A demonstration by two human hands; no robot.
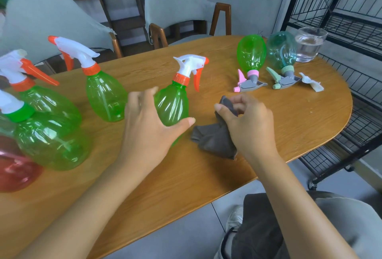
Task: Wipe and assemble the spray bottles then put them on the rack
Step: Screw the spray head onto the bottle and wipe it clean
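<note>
A: Head view, and the left hand (148, 126) is wrapped round the body of a green spray bottle (172, 103) standing upright mid-bench, thumb across its front, grip closed on it.

B: White trigger head with an orange collar, already fitted. And the right hand (248, 122)?

A: Pinching a grey cloth (215, 138) just beside that bottle, fingers clenched on its top fold, the rest lying crumpled on the bench (186, 176).

B: Toward the left edge, more green bottles stand capped: one (105, 97) behind the left hand, others crowded at the edge with a red one (14, 167).

A: Near the far right corner, a green bottle (251, 54) and a teal bottle (282, 52) rest on their trigger heads, bases up, a glass of water (309, 44) beside them.

B: The black wire rack (351, 20) stands past the bench's right end.
</note>
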